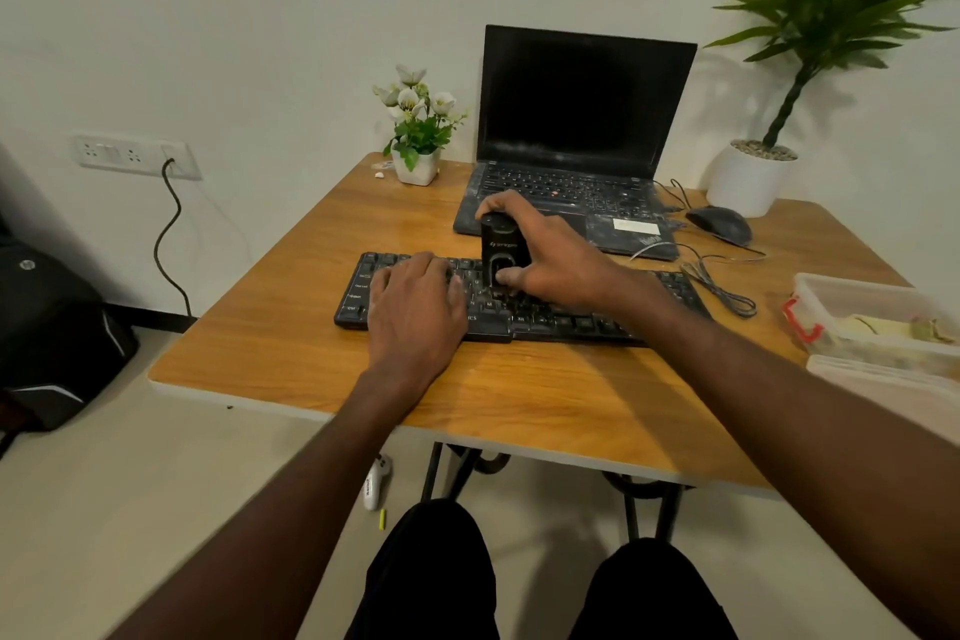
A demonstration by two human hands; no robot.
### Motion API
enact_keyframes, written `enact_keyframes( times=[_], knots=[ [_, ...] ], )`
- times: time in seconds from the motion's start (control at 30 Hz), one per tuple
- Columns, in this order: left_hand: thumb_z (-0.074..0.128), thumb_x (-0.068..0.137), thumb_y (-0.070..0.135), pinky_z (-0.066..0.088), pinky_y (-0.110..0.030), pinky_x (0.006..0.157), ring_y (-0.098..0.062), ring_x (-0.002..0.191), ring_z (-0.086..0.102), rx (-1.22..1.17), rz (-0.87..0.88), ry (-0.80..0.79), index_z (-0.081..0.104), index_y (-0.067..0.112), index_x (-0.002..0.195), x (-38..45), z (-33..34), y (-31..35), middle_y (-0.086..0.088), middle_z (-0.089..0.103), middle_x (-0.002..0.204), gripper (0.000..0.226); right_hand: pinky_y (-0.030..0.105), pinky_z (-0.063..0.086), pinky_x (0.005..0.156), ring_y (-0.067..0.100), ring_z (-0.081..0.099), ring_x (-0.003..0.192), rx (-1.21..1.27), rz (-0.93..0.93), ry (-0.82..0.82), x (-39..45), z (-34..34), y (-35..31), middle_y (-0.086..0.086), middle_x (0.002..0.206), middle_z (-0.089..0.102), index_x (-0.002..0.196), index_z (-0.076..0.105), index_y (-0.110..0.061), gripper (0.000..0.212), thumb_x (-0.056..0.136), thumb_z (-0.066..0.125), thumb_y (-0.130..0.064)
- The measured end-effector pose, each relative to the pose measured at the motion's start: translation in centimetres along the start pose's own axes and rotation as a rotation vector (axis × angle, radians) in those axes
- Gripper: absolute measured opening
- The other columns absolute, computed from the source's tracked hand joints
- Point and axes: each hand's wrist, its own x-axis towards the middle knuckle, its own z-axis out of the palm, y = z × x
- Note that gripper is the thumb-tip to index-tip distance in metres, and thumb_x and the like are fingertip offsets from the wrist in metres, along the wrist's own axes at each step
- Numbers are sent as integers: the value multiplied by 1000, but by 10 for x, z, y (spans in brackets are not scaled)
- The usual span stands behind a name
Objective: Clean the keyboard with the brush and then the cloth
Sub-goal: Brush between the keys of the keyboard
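the right hand (550, 250) is gripping a black brush (503, 252) upright, fingers curled round its body, its lower end touching the middle keys of the black keyboard (524, 312); the left hand (415, 299) is lying flat with fingers straight, pressing on the keyboard's left half; the keyboard is sitting across the wooden table (311, 327), just in front of an open laptop (576, 140); a mouse (719, 222) is resting to the laptop's right; no cloth is identifiable.
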Motion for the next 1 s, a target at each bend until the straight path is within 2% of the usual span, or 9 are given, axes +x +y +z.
enact_keyframes(
  times=[0.13,0.23,0.3,0.4,0.5,0.6,0.77,0.9,1.0],
  knots=[
    [44,110,39,39,-48,114,-22,111,61,15,2,3,67,17,120,-1,1,2,0,66,120,33,28,63,69,15,68,96,47,11,-131,-9,-13,1,-3,119,57,138,39,-36,69,89,76,-6],
    [42,109,42,39,-49,114,-23,112,61,11,0,-1,66,17,120,-1,2,2,-1,66,120,37,23,61,66,14,65,101,-9,55,-95,-6,-22,1,-3,120,55,141,37,-33,70,88,76,-6],
    [41,110,46,40,-49,112,-23,113,60,17,3,-2,66,16,120,-2,2,2,-2,66,120,40,26,63,68,15,67,99,-3,34,-51,-10,-16,2,0,121,57,140,38,-33,70,88,77,-7],
    [41,110,48,39,-47,111,-24,113,59,31,14,-2,64,16,119,-3,4,3,-2,65,120,41,26,62,68,14,68,98,45,44,-86,-20,-18,9,-1,122,57,136,40,-36,67,89,76,-6],
    [40,111,46,38,-47,110,-24,113,59,34,20,-1,64,16,119,-3,4,3,-3,64,121,40,27,63,67,16,66,101,-36,89,-69,-18,-28,14,5,126,57,139,37,-38,70,89,76,-8],
    [40,111,46,37,-47,111,-24,113,58,37,15,-1,64,16,119,-4,3,3,-3,64,122,39,33,65,67,15,67,96,-83,64,-28,-20,-17,13,7,124,59,143,34,-36,73,90,76,-9],
    [40,109,49,36,-48,114,-25,115,58,33,20,-21,63,15,121,-3,2,2,-4,63,122,43,32,65,65,16,67,93,-106,123,41,-24,-25,20,9,125,59,138,34,-40,72,89,76,-8],
    [40,107,48,30,-51,120,-25,125,54,26,10,-46,58,16,129,-5,1,3,-3,60,130,42,41,66,75,22,66,107,-23,149,-63,-29,-33,23,5,129,56,134,38,-44,71,88,77,-6],
    [39,108,48,29,-53,122,-25,127,53,28,3,-63,56,17,130,-4,0,4,-3,58,132,43,41,65,78,24,64,111,-71,191,-103,-26,-48,21,2,127,54,136,38,-40,72,87,76,-4]
  ],
)
